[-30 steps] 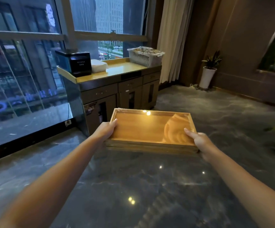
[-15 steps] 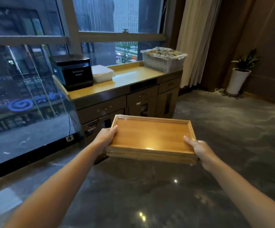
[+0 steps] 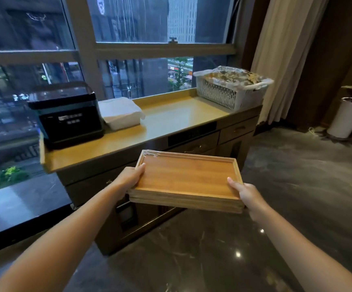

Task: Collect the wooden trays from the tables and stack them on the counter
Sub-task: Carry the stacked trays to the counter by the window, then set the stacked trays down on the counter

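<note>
I hold a stack of wooden trays [image 3: 186,178] level in front of me, several layers showing at its near edge. My left hand [image 3: 129,179] grips the stack's left side, thumb on the rim. My right hand [image 3: 245,193] grips its near right corner. The stack hangs in the air just in front of and below the yellow-topped counter [image 3: 170,119], which stands under the window. A bare stretch of countertop lies straight beyond the trays.
On the counter stand a black appliance [image 3: 65,114] at the left, a white folded cloth pile [image 3: 121,112] beside it and a white basket [image 3: 232,87] at the right. A curtain [image 3: 284,55] and a potted plant [image 3: 347,114] are at the right. Dark glossy floor surrounds me.
The counter has grown much larger and nearer as I walk toward it with the trays. My grip on the stack is the same.
</note>
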Action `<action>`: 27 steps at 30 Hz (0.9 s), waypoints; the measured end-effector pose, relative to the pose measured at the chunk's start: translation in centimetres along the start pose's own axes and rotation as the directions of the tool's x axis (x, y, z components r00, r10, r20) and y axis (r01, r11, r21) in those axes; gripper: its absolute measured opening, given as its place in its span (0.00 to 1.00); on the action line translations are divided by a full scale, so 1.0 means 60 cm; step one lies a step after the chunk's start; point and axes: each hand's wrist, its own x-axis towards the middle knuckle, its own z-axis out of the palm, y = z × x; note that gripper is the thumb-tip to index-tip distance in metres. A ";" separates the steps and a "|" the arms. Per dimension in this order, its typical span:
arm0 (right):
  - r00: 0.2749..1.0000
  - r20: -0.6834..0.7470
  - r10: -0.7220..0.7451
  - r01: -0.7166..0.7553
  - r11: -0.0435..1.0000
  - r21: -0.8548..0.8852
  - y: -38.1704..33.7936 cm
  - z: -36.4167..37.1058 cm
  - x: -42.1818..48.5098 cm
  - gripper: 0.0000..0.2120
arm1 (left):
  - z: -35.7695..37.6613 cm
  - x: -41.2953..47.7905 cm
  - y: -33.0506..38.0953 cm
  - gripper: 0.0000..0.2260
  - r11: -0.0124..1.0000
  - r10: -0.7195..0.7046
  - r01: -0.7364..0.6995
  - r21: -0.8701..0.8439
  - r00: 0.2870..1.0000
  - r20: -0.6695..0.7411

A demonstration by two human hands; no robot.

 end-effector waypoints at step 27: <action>0.946 0.325 0.006 0.071 0.971 -0.226 -0.406 0.174 1.141 0.11 | 0.088 0.957 0.289 0.24 0.930 -0.310 0.245 -0.274 0.923 -0.227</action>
